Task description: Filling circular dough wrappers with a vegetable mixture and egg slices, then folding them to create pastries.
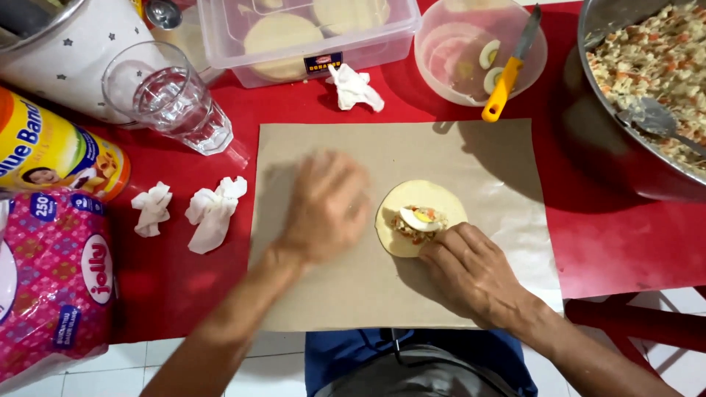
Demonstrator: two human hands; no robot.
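A round pale dough disc (434,198) lies on a sheet of brown paper (471,154), with a spoonful of filling and a slice of boiled egg (421,219) on its middle. My right hand (471,276) rests on the paper with its fingers on the disc's near edge. My left hand (327,206) hovers, blurred, just left of the disc, palm down, fingers together and holding nothing that shows.
A red table holds a glass of water (173,99), crumpled tissues (213,213), a clear box of dough discs (294,37), a plastic bowl with egg slices (471,59) and a yellow-handled knife (507,77), a metal bowl of filling with a spoon (647,81), a yellow tub and a pink packet.
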